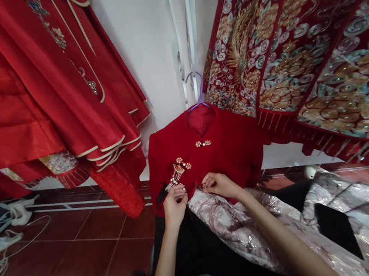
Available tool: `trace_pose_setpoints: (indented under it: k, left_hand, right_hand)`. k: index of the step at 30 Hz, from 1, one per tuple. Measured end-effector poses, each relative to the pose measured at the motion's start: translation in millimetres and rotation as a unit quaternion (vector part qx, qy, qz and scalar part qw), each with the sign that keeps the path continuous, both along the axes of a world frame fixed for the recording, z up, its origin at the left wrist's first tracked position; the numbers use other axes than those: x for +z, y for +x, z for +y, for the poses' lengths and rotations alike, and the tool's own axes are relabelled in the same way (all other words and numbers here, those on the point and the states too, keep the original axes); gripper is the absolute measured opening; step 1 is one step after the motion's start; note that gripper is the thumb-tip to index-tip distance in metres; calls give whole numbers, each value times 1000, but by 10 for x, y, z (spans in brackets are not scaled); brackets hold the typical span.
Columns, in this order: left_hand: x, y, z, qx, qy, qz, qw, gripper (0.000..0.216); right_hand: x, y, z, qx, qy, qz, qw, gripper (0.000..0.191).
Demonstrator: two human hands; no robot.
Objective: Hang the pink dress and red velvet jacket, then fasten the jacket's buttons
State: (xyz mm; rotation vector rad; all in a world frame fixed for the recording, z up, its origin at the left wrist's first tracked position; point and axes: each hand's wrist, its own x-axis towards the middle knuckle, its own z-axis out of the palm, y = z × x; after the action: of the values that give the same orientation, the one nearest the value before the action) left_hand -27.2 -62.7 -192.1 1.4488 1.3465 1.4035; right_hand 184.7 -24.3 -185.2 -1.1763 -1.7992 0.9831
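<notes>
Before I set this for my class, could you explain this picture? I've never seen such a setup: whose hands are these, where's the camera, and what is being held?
There is no machine here. The camera sits on a person's head, looking forward and down at their bare left hand and right hand. Both hands are at the lower front of a red jacket on a purple hanger; exactly what they grip is too small to tell. Beside the left hand is a beaded ornament. Shiny patterned cloth spreads below the right arm, with a flat black object lying on it.
</notes>
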Motion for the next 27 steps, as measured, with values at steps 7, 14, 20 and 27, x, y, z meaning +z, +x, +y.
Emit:
trace_pose_setpoints:
  k: [7,14,20,27]
  left_hand:
    - [19,57,-48,34,5,17,999,23]
    - [45,71,-44,48,-8,-11,999,22]
    - [80,52,-55,52,-10,-26,998,21]
    - [126,64,-61,60,-11,-34,998,18]
  right_hand:
    - [60,-35,-36,-24,-81,28,996,20]
    - [530,-151,-248,77,-127,147,978,32]
    - [182,-587,-234,-62,14,94,994,20]
    - [65,-670,-252,-103,38,81,991,18]
